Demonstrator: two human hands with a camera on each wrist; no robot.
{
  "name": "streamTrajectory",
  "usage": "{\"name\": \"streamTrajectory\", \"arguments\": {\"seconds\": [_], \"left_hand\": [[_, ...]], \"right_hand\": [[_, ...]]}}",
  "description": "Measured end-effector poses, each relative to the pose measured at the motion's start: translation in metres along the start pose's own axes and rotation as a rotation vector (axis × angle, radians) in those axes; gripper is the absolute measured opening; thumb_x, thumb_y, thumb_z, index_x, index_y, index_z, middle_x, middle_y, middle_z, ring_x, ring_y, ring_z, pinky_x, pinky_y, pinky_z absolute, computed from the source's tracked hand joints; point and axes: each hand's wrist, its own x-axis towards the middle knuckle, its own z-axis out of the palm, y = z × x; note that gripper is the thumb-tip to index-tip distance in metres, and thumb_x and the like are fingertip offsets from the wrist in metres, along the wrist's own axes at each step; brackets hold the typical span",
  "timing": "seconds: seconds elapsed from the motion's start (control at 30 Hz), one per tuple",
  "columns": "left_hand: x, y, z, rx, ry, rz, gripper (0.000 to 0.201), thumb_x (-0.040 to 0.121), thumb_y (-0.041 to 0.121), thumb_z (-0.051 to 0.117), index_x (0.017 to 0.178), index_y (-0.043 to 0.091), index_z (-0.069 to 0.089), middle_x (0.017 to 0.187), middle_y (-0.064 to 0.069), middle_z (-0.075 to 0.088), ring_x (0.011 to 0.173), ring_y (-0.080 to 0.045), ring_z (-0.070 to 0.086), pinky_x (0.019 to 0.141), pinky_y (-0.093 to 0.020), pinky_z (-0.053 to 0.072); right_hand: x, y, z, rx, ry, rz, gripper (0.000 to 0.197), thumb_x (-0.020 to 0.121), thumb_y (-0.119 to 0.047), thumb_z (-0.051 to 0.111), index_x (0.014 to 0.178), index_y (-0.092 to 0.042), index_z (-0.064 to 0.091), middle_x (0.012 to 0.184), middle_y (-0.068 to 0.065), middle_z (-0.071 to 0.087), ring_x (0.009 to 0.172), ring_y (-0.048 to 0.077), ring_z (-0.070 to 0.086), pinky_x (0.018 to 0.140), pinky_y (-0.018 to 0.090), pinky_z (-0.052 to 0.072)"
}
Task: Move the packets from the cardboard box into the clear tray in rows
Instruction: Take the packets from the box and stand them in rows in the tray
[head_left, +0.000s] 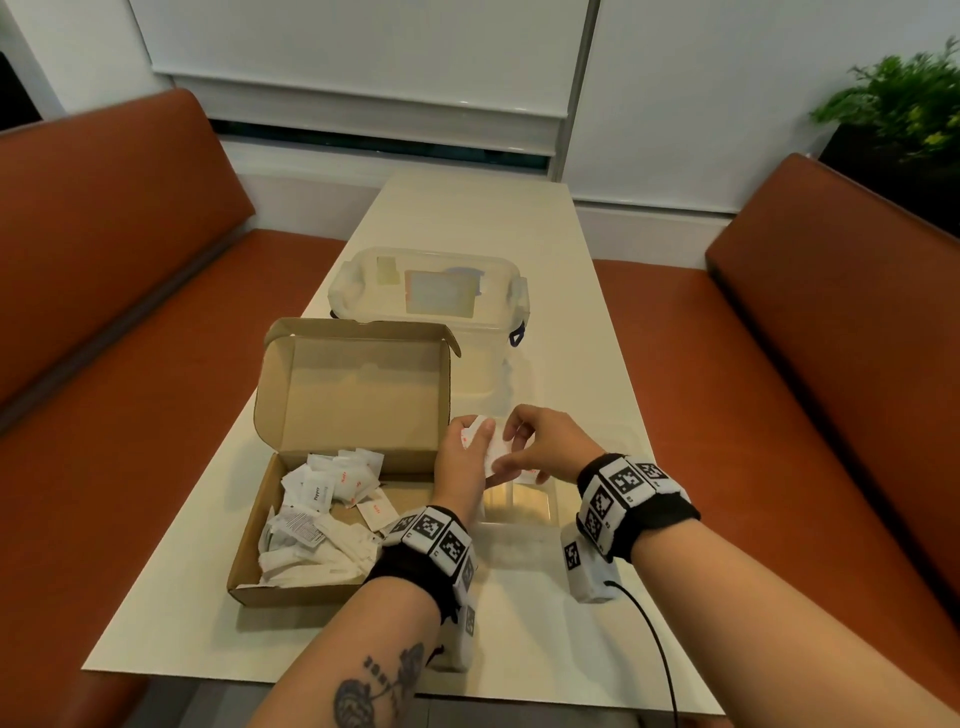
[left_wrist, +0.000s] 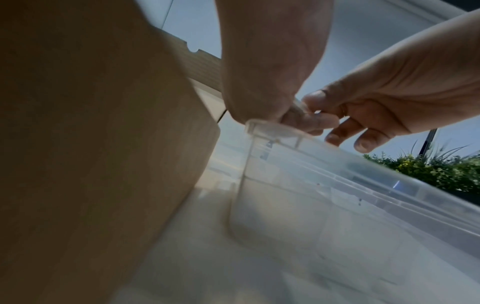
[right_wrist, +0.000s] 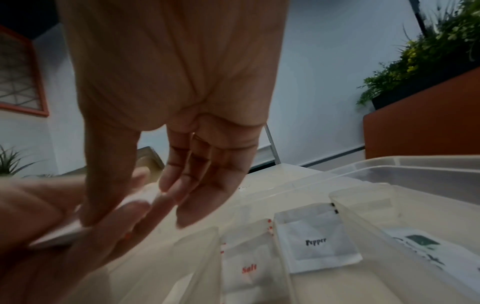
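The open cardboard box (head_left: 291, 592) lies left of centre with several white packets (head_left: 322, 499) heaped inside. Right beside it stands the clear tray (head_left: 519, 526), divided into compartments (right_wrist: 363, 236). A Salt packet (right_wrist: 249, 267) and a Pepper packet (right_wrist: 317, 242) lie flat in neighbouring compartments. Over the tray's left end my left hand (head_left: 465, 452) holds a small stack of white packets (head_left: 491, 457). My right hand (head_left: 522, 441) pinches one packet (right_wrist: 141, 198) of that stack between thumb and fingers. In the left wrist view both hands meet above the tray's corner (left_wrist: 272, 127).
A large clear lidded bin (head_left: 431, 291) stands behind the box and tray. Orange benches (head_left: 130, 312) flank the narrow white table (head_left: 519, 649). A black cable (head_left: 660, 649) trails from my right wrist. Another printed packet (right_wrist: 426, 246) lies in the tray's right compartment.
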Motion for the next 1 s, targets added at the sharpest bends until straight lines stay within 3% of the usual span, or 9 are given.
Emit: {"name": "streamTrajectory", "arguments": {"seconds": [0.07, 0.17, 0.27, 0.37, 0.57, 0.7, 0.83, 0.93, 1.0], "left_hand": [[-0.002, 0.004, 0.001, -0.003, -0.014, -0.034, 0.014, 0.099, 0.035, 0.046, 0.095, 0.025, 0.056, 0.102, -0.011, 0.057, 0.098, -0.03, 0.061, 0.08, -0.05, 0.056], [-0.006, 0.008, 0.001, -0.121, -0.087, -0.116, 0.02, 0.1, 0.036, 0.043, 0.1, 0.021, 0.056, 0.105, -0.014, 0.058, 0.085, -0.025, 0.065, 0.06, -0.035, 0.059], [-0.007, 0.009, -0.001, -0.115, -0.119, -0.128, 0.016, 0.099, 0.018, 0.046, 0.113, 0.016, 0.053, 0.116, -0.016, 0.052, 0.089, -0.027, 0.065, 0.062, -0.033, 0.061], [-0.007, 0.008, 0.0, -0.127, -0.107, -0.111, 0.025, 0.097, 0.001, 0.045, 0.119, 0.014, 0.049, 0.112, -0.013, 0.052, 0.092, -0.028, 0.064, 0.06, -0.029, 0.06], [-0.004, 0.006, 0.002, -0.072, -0.062, -0.03, 0.028, 0.092, 0.003, 0.057, 0.111, 0.022, 0.051, 0.102, -0.005, 0.058, 0.084, -0.016, 0.064, 0.055, -0.022, 0.055], [-0.004, 0.008, 0.003, -0.188, -0.087, -0.101, 0.018, 0.096, 0.009, 0.051, 0.113, 0.017, 0.053, 0.118, -0.017, 0.054, 0.095, -0.028, 0.064, 0.056, -0.026, 0.057], [-0.002, 0.006, 0.001, -0.237, -0.087, -0.153, 0.028, 0.097, -0.001, 0.04, 0.115, 0.015, 0.052, 0.121, -0.022, 0.05, 0.1, -0.039, 0.062, 0.054, -0.028, 0.058], [-0.002, 0.004, 0.0, -0.229, -0.098, -0.135, 0.032, 0.095, -0.006, 0.04, 0.11, 0.019, 0.053, 0.118, -0.02, 0.051, 0.099, -0.038, 0.064, 0.054, -0.026, 0.057], [-0.002, 0.003, -0.001, -0.229, -0.1, -0.111, 0.032, 0.095, -0.005, 0.04, 0.108, 0.021, 0.053, 0.118, -0.02, 0.052, 0.096, -0.034, 0.066, 0.057, -0.026, 0.058]], "right_hand": [[0.0, 0.002, 0.003, 0.02, 0.025, 0.019, 0.035, 0.07, -0.014, 0.081, 0.094, -0.01, 0.056, 0.084, 0.006, 0.058, 0.064, 0.013, 0.055, 0.044, 0.021, 0.049], [0.0, 0.006, 0.003, 0.053, 0.061, 0.028, 0.029, 0.071, -0.007, 0.079, 0.09, -0.008, 0.057, 0.083, 0.009, 0.059, 0.058, 0.012, 0.054, 0.044, 0.021, 0.05], [0.0, 0.008, 0.001, 0.05, 0.101, 0.023, 0.021, 0.074, -0.008, 0.077, 0.087, -0.006, 0.061, 0.08, 0.008, 0.059, 0.06, 0.014, 0.056, 0.049, 0.024, 0.052], [-0.001, 0.006, 0.001, 0.086, 0.14, -0.008, 0.023, 0.074, -0.009, 0.076, 0.091, -0.006, 0.061, 0.077, 0.005, 0.06, 0.059, 0.012, 0.056, 0.046, 0.022, 0.052], [0.0, -0.001, 0.003, 0.05, 0.078, -0.063, 0.033, 0.068, -0.008, 0.079, 0.092, -0.014, 0.056, 0.081, 0.003, 0.058, 0.063, 0.013, 0.056, 0.048, 0.023, 0.051], [0.003, 0.002, 0.003, 0.063, 0.124, -0.018, 0.029, 0.071, -0.005, 0.077, 0.094, -0.01, 0.059, 0.08, 0.006, 0.06, 0.06, 0.014, 0.057, 0.054, 0.027, 0.053], [0.005, 0.007, 0.0, 0.073, 0.151, 0.012, 0.029, 0.071, -0.005, 0.078, 0.095, -0.005, 0.063, 0.084, 0.003, 0.056, 0.057, 0.013, 0.055, 0.054, 0.023, 0.053], [0.007, 0.009, -0.001, 0.098, 0.163, 0.015, 0.023, 0.072, -0.003, 0.077, 0.091, 0.0, 0.063, 0.079, 0.008, 0.057, 0.054, 0.013, 0.055, 0.048, 0.016, 0.051], [0.009, 0.01, -0.001, 0.129, 0.171, 0.028, 0.018, 0.074, -0.003, 0.075, 0.087, 0.001, 0.064, 0.073, 0.01, 0.057, 0.055, 0.015, 0.056, 0.05, 0.017, 0.052]]}}
